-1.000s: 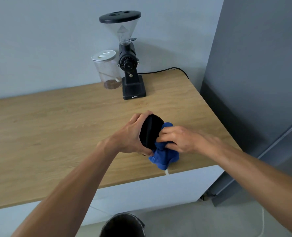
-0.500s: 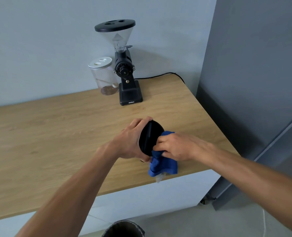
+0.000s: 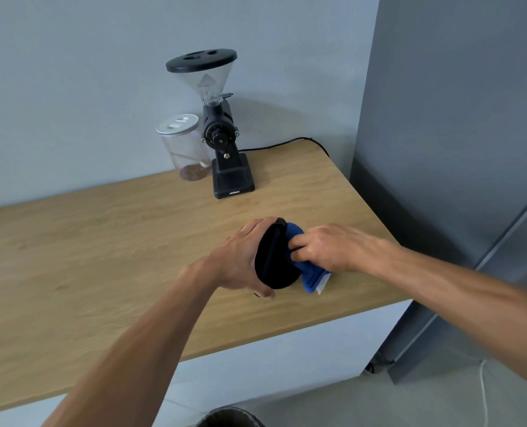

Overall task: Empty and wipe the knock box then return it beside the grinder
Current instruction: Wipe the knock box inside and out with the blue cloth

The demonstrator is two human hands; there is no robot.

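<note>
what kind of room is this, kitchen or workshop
Most likely a home kitchen or coffee corner: a coffee grinder with a clear hopper stands on a wooden countertop beside a lidded glass jar, and a tall grey appliance, probably a fridge, flanks the counter.

The grinder (image 3: 220, 134) stood at the back of the table (image 3: 71, 257), upper middle of the frame. A jar (image 3: 183, 147) sat just left of it. Lower down, near the table's right edge, the knock box (image 3: 276, 260) was between two hands, with the cloth (image 3: 306, 272) on its right.
</note>
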